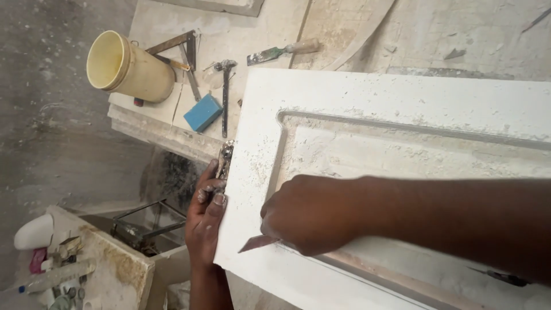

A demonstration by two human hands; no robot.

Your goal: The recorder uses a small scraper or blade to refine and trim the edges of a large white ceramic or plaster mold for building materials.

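A white panel door (356, 97) with a routed recess lies across the work surface, dusted with filler crumbs. My right hand (310, 213) is closed on a small scraper blade (258, 243) whose tip rests on the panel's near edge beside the groove. My left hand (205, 221) grips the panel's left edge, thumb on top, and also holds a dirty putty knife (224, 158) that sticks up along the edge.
A cream bucket (129, 68) lies on its side at upper left by a metal square (182, 49), a blue block (203, 112), a hammer (225, 95) and a chisel (284, 51). A low box (115, 270) with clutter stands at lower left.
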